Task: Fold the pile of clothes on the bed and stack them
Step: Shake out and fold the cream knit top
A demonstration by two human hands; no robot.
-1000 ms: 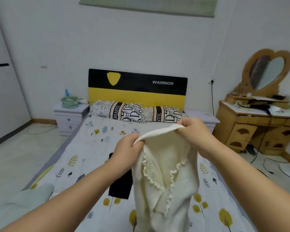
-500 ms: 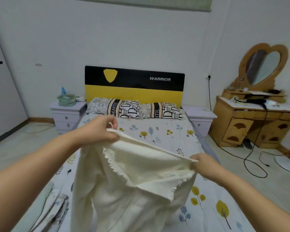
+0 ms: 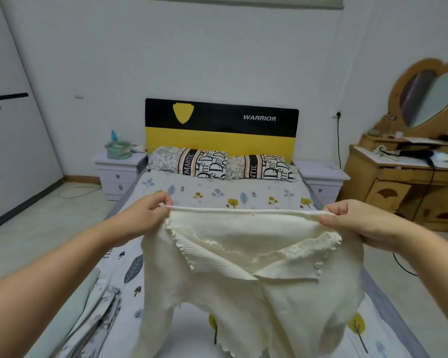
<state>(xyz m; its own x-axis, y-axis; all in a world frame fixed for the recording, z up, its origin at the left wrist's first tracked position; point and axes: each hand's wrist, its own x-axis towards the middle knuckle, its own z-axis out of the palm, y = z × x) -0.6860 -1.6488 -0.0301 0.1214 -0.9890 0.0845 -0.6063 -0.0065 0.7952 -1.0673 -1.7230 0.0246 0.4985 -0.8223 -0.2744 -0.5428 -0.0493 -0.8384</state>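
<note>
A cream knitted top [image 3: 246, 275] with a frilled collar hangs in the air over the bed [image 3: 217, 195], stretched wide by its upper edge. My left hand [image 3: 145, 215] pinches the left end of that edge. My right hand [image 3: 354, 223] pinches the right end. The garment's lower part drops toward the patterned sheet and hides the middle of the bed. A folded pale patterned cloth [image 3: 93, 319] lies on the bed's lower left.
Two printed pillows [image 3: 217, 166] lean on the black and yellow headboard [image 3: 221, 127]. White nightstands [image 3: 119, 171] flank the bed. A wooden dressing table [image 3: 409, 182] with a heart-shaped mirror stands on the right, with cables on the floor beside it.
My hands have moved apart and levelled out, pulling the top's upper edge from bunched to taut and straight. The black garment seen earlier is hidden now.
</note>
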